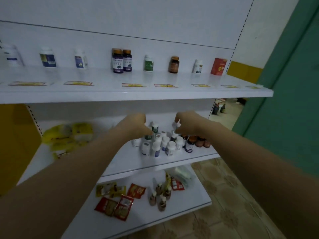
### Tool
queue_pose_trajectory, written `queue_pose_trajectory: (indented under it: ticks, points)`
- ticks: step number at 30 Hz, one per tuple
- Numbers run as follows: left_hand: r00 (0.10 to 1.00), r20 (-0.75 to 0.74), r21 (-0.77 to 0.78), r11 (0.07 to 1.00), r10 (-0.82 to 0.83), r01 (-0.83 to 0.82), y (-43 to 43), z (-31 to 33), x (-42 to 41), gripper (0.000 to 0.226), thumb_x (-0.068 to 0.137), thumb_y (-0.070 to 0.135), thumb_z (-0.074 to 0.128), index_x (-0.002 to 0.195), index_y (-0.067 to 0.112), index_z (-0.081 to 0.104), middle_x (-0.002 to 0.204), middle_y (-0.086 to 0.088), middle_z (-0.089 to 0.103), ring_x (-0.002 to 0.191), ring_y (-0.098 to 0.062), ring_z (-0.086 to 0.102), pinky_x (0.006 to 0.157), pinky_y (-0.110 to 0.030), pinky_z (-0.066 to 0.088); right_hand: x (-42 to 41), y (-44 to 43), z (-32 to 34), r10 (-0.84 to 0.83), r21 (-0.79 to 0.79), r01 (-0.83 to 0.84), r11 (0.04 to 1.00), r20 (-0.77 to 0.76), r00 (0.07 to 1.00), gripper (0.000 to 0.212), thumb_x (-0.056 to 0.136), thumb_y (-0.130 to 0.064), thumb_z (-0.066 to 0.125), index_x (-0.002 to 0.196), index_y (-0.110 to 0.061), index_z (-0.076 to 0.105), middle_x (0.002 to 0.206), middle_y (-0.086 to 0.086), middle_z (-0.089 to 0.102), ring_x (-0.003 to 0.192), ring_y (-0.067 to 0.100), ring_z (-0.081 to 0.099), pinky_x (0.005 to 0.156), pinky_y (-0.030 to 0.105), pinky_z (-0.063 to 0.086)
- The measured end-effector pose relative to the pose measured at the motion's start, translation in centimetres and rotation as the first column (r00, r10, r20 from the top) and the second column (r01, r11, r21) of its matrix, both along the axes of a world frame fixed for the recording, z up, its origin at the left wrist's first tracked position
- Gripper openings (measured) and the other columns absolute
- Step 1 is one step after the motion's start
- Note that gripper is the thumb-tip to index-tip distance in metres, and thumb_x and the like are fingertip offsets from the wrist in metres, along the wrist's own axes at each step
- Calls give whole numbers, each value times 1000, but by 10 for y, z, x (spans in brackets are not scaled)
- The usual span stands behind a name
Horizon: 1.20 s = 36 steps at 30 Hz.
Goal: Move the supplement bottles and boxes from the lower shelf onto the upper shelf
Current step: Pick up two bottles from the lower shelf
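Observation:
A cluster of supplement bottles (165,144), mostly white with some amber ones at the right, stands on the lower shelf (138,163). My left hand (134,125) reaches into the cluster's left side, its fingers curled around a white bottle with a green label (154,127). Over the cluster's back right, my right hand (188,123) pinches a small white bottle (176,125). The upper shelf (138,94) carries a spaced row of bottles, among them two purple-labelled ones (121,60), and a red box (218,66) at its right end.
Yellow packets (69,137) lie at the left of the lower shelf. The bottom shelf (189,207) holds red and yellow sachets (115,204) and small brown bottles (160,195). Price tags line the upper shelf's front. A green wall (284,100) is at the right.

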<state>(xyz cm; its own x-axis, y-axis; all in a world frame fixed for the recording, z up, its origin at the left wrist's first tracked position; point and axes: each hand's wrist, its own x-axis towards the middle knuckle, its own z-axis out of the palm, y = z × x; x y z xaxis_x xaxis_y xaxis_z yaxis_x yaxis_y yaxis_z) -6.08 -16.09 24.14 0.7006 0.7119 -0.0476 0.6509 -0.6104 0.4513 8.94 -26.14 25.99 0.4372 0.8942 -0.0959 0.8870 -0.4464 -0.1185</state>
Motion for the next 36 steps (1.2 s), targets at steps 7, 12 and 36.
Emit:
queue_pose_trajectory:
  ticks: [7,12,36]
  points:
    - [990,-140,-139,990,16,-36,7,-76,25,52,87,31,63,129,6,47,130,-12,53,113,-25,52,83,-26,40,48,9,-80,16,-103,-26,994,-97,995,51,89,-25,60,135,-11,43,135,15,49,117,31,51,89,33,45]
    - [979,-175,-266,953,103,-148,30,-117,55,52,87,28,65,131,8,46,134,-12,51,120,-24,50,84,-22,38,94,35,-128,56,-168,-85,982,-170,984,55,90,-24,59,139,-10,39,139,15,45,123,29,47,97,34,43]
    - [930,-154,-68,936,333,-346,190,-259,133,58,91,9,55,142,6,27,138,-21,41,126,-36,45,100,-38,39,99,204,-269,360,-151,-350,924,41,932,57,89,-42,55,139,-21,36,141,7,43,134,35,31,112,51,19]
